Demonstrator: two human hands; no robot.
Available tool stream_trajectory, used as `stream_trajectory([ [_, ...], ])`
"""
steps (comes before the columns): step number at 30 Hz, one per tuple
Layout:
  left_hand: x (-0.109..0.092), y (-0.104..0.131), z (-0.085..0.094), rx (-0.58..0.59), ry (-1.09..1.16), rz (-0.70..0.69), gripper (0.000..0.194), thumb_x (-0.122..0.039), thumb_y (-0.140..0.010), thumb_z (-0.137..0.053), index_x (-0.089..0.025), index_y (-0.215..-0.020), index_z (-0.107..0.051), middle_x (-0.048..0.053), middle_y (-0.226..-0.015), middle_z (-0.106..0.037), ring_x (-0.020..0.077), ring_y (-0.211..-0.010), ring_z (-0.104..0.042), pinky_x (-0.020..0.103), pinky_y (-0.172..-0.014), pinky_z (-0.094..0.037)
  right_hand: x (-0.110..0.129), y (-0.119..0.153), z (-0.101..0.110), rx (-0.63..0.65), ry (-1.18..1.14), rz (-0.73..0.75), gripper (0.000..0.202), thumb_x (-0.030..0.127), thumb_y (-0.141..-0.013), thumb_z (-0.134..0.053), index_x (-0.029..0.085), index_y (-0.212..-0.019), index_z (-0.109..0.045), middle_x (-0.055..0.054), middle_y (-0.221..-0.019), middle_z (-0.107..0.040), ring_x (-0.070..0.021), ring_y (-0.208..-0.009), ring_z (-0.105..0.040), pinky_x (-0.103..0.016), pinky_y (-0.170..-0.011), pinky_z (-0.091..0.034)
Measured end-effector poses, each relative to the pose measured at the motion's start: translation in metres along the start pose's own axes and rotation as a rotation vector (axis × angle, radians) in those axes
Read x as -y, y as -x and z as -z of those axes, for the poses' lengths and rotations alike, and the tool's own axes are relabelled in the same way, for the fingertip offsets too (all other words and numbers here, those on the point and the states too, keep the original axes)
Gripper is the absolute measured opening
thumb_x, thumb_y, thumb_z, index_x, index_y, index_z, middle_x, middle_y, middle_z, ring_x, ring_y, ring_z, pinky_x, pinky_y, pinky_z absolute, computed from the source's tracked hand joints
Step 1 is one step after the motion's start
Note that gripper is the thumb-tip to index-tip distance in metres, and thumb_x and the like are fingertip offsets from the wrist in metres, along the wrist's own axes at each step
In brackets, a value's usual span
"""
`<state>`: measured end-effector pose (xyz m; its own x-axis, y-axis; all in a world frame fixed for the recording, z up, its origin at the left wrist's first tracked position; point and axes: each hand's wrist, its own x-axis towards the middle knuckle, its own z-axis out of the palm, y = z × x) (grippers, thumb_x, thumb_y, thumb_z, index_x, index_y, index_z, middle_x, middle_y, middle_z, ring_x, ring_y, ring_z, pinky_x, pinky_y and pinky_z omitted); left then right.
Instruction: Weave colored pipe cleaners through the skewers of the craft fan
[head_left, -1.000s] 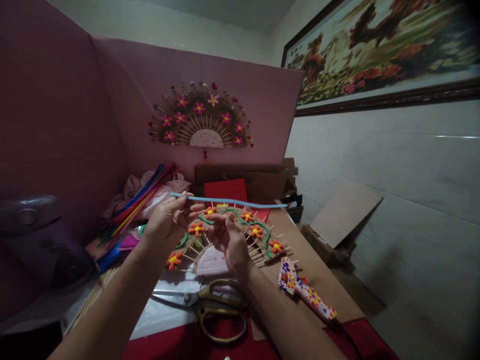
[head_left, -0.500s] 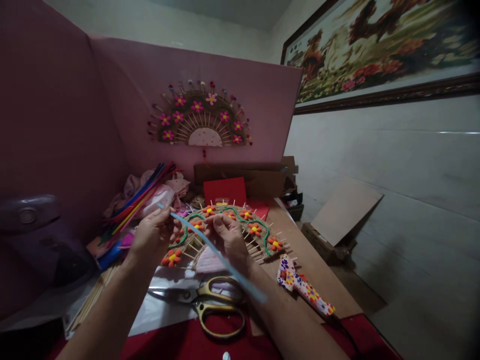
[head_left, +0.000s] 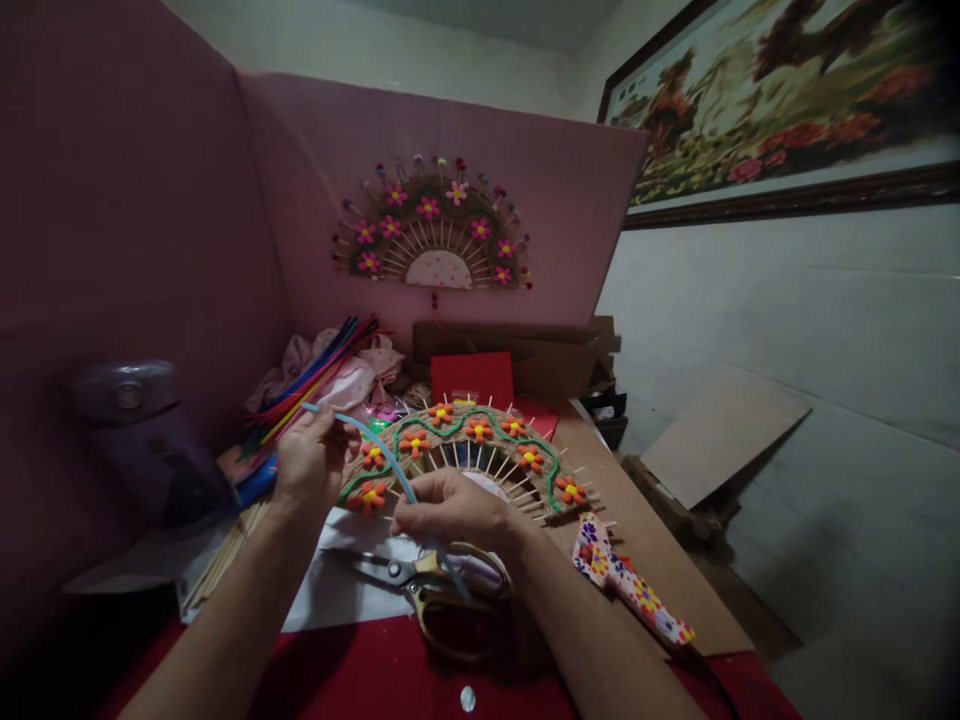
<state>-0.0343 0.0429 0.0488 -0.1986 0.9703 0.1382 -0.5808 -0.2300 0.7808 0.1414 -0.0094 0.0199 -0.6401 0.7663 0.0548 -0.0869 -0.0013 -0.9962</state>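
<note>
A light blue pipe cleaner (head_left: 384,452) arcs between my hands. My left hand (head_left: 311,455) pinches it near its upper end, whose tip pokes out past the fingers. Lower down, my right hand (head_left: 450,510) has its thumb and fingers closed on the strip, and the tail hangs over the scissors. Behind my hands lies a fan-shaped twine piece (head_left: 480,430) with orange flowers, a wavy green strip and thin sticks. Gold-handled scissors (head_left: 416,580) lie below my right hand, partly hidden by it.
At right, a flower-patterned glue gun (head_left: 630,580) rests on brown cardboard (head_left: 652,550). Coloured pipe cleaners (head_left: 315,375) and cloth lie at back left, near a dark bottle (head_left: 150,440). A pink-flowered fan (head_left: 435,225) hangs on the pink panel (head_left: 562,220).
My right hand has moved down and closed on the blue strip, which now bends in a curve. The view has shifted a little, so the scene sits farther right.
</note>
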Motion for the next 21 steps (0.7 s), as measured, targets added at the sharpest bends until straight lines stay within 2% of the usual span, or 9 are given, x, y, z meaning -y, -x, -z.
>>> stream_trajectory([
  [2, -0.002, -0.002, 0.002, -0.017, 0.004, -0.057, 0.012, -0.018, -0.081, -0.053, -0.014, -0.069, -0.053, -0.002, -0.049, -0.055, 0.0090, -0.041, -0.053, 0.016, -0.039, -0.040, 0.001, 0.003, 0.002, 0.100, -0.014, -0.078, 0.018, 0.033, -0.073, -0.068, 0.016, -0.072, -0.063, 0.004, -0.058, -0.057, -0.0020, -0.040, -0.039, -0.014, -0.036, -0.024],
  [4, -0.001, -0.003, 0.003, -0.010, -0.014, -0.110, 0.013, -0.023, -0.079, -0.056, -0.014, -0.071, -0.053, -0.001, -0.049, -0.057, 0.0095, -0.040, -0.053, 0.017, -0.038, -0.040, 0.000, 0.002, 0.005, 0.120, -0.061, -0.104, 0.020, 0.035, -0.074, -0.067, 0.015, -0.073, -0.061, 0.002, -0.061, -0.061, -0.0023, -0.039, -0.043, -0.013, -0.034, -0.027],
  [6, 0.002, -0.002, 0.001, 0.039, -0.070, -0.135, 0.017, -0.029, -0.076, -0.060, -0.014, -0.075, -0.055, 0.000, -0.051, -0.059, 0.0094, -0.038, -0.051, 0.017, -0.036, -0.038, -0.001, -0.003, 0.009, 0.020, -0.156, -0.022, 0.024, 0.038, -0.075, -0.065, 0.015, -0.077, -0.061, 0.001, -0.063, -0.062, -0.0030, -0.040, -0.046, -0.013, -0.033, -0.029],
  [8, 0.009, 0.004, -0.003, 0.115, -0.149, -0.095, 0.021, -0.032, -0.072, -0.065, -0.013, -0.078, -0.057, 0.000, -0.053, -0.060, 0.0077, -0.036, -0.048, 0.016, -0.034, -0.034, -0.002, -0.009, 0.015, -0.160, -0.273, 0.164, 0.026, 0.040, -0.076, -0.064, 0.015, -0.078, -0.060, 0.002, -0.064, -0.062, -0.0033, -0.039, -0.047, -0.013, -0.031, -0.029],
  [10, 0.019, 0.013, -0.008, 0.210, -0.242, 0.011, 0.024, -0.033, -0.068, -0.069, -0.013, -0.077, -0.059, -0.001, -0.054, -0.060, 0.0057, -0.036, -0.047, 0.014, -0.034, -0.031, -0.003, -0.014, 0.021, -0.333, -0.366, 0.353, 0.026, 0.041, -0.076, -0.064, 0.015, -0.077, -0.059, 0.001, -0.065, -0.063, -0.0041, -0.041, -0.049, -0.014, -0.032, -0.032],
  [12, 0.029, 0.024, -0.014, 0.316, -0.327, 0.130, 0.026, -0.036, -0.068, -0.070, -0.012, -0.073, -0.060, 0.000, -0.053, -0.059, 0.0044, -0.037, -0.045, 0.013, -0.034, -0.029, -0.002, -0.017, 0.028, -0.449, -0.435, 0.460, 0.024, 0.038, -0.076, -0.065, 0.016, -0.077, -0.059, 0.001, -0.067, -0.063, -0.0056, -0.047, -0.053, -0.015, -0.037, -0.038],
  [15, 0.039, 0.037, -0.021, 0.500, -0.390, 0.299, 0.031, -0.043, -0.073, -0.064, -0.012, -0.070, -0.059, 0.001, -0.053, -0.059, 0.0033, -0.035, -0.042, 0.013, -0.033, -0.024, -0.003, -0.019, 0.037, -0.570, -0.496, 0.529, 0.020, 0.034, -0.076, -0.066, 0.016, -0.076, -0.057, 0.002, -0.065, -0.063, -0.0067, -0.050, -0.055, -0.016, -0.043, -0.042],
  [17, 0.042, 0.042, -0.023, 0.581, -0.404, 0.320, 0.032, -0.043, -0.076, -0.061, -0.012, -0.069, -0.058, 0.002, -0.053, -0.059, 0.0028, -0.034, -0.039, 0.014, -0.032, -0.020, -0.004, -0.019, 0.041, -0.630, -0.499, 0.547, 0.019, 0.034, -0.076, -0.066, 0.017, -0.076, -0.056, 0.003, -0.063, -0.062, -0.0071, -0.049, -0.054, -0.017, -0.043, -0.042],
  [21, 0.045, 0.042, -0.022, 0.611, -0.379, 0.322, 0.031, -0.042, -0.079, -0.057, -0.012, -0.068, -0.057, 0.001, -0.051, -0.058, 0.0026, -0.033, -0.036, 0.015, -0.032, -0.018, -0.005, -0.019, 0.043, -0.685, -0.432, 0.542, 0.022, 0.036, -0.075, -0.065, 0.017, -0.077, -0.056, 0.003, -0.063, -0.062, -0.0069, -0.047, -0.053, -0.017, -0.040, -0.040],
])
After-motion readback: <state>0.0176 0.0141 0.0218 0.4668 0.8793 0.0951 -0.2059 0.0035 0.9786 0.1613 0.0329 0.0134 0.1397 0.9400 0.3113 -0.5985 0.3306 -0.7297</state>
